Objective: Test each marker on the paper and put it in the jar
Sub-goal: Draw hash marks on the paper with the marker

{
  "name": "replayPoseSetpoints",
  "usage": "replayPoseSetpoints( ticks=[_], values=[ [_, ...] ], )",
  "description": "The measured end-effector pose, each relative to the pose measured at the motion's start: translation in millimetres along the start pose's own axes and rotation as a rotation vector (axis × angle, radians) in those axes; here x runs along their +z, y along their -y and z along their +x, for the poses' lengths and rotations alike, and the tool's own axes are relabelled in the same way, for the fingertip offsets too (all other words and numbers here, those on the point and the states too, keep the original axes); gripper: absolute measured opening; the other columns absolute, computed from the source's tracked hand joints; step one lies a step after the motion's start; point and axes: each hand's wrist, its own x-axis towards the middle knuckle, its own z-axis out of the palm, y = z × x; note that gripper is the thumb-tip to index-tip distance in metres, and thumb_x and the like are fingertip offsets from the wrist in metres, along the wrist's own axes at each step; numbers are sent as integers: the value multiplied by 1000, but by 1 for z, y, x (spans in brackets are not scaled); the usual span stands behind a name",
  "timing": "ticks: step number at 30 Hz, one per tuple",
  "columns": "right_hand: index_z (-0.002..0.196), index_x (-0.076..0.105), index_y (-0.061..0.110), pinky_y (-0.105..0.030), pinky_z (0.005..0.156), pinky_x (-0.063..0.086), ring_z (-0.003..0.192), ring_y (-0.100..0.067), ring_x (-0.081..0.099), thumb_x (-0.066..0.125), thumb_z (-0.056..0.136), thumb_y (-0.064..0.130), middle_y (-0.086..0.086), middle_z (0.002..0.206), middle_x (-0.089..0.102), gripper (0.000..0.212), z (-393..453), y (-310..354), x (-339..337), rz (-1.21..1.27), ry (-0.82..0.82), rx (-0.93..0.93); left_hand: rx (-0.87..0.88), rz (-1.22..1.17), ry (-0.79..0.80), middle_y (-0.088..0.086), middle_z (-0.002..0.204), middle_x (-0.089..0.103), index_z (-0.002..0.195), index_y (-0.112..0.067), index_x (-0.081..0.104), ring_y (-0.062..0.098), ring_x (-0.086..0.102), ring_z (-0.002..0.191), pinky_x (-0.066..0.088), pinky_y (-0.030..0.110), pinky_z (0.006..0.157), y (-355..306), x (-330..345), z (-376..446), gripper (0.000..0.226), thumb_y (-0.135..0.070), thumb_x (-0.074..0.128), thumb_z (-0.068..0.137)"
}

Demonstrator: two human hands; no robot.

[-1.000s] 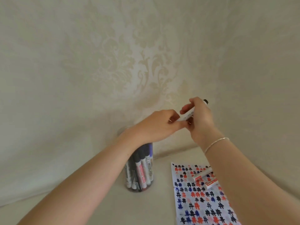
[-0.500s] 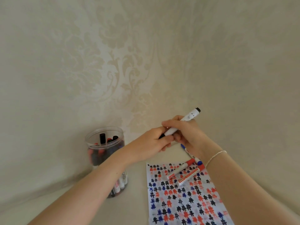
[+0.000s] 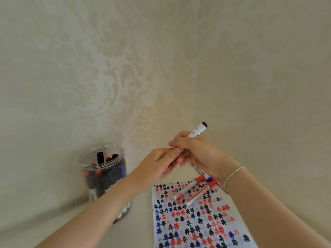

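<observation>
Right hand grips white marker, long axis tilted, black end up and away, lower end hidden where left hand pinches it, likely at cap. Both hands held above tabletop, over far edge of paper. Paper directly below; jar left, nearer left hand. 2 red markers lie on paper.
</observation>
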Motion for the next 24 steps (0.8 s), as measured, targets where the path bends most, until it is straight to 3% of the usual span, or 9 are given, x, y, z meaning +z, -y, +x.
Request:
replayPoseSetpoints(
  ticks=[2,5,7,9,12,15,18,21,24],
  values=[
    [65,54,5,-22,43,47,43,-16,56,60,87,1,-8,54,56,24,-2,3,0,15,42,9,-19,-117,19,-11,43,28,61,-26,57,6,17,37,18,15,36,5,2,-2,39,-38,41,94],
    [67,55,3,-22,42,48,42,-17,59,60,87,1,-10,53,56,22,-7,6,-2,7,76,34,-128,-315,97,-7,47,21,65,-23,55,9,13,39,17,15,36,10,4,-5,35,-46,45,89],
    [67,56,3,-22,41,47,42,-18,56,64,86,4,-10,54,58,21,-11,5,-4,-6,-6,42,-163,-188,109,-7,49,24,75,-19,53,10,15,42,19,18,37,14,4,-3,38,-55,45,86],
    [68,54,4,-22,40,44,40,-18,52,65,86,7,-12,58,59,21,-16,3,-8,53,-199,15,-182,20,73,-10,49,29,86,-17,50,9,20,43,22,19,41,21,3,-1,49,-64,39,83],
    [78,54,4,-28,46,51,47,-21,56,64,89,14,-15,66,63,17,-31,-1,-14,119,-442,-57,-172,228,-79,-14,50,37,92,-18,51,2,29,42,27,20,47,36,11,-3,57,-69,31,79],
    [90,60,1,-35,65,61,67,-28,66,65,89,15,-20,79,67,15,-52,-13,-11,135,-499,-64,-133,470,-203,-11,59,44,82,-23,52,2,39,48,33,19,53,55,28,-10,48,-64,26,87],
    [85,64,3,-37,76,59,74,-24,67,71,82,7,-21,87,70,8,-75,-35,-1,-35,-511,-25,-137,665,-161,-8,64,51,80,-26,48,8,45,53,35,20,53,70,46,-16,30,-48,37,97],
    [70,57,9,-24,54,49,54,-2,53,74,76,7,-16,71,63,18,-96,-61,11,-207,-556,-17,-140,815,-81,-7,66,58,91,-26,53,7,52,54,36,18,50,81,64,-23,22,-42,39,98],
    [62,44,11,-16,40,28,40,-4,31,72,79,8,2,51,39,32,-111,-82,18,-235,-582,-11,-90,910,-6,-8,64,58,104,-24,56,3,51,53,38,18,50,88,76,-32,24,-36,37,97]
  ],
)
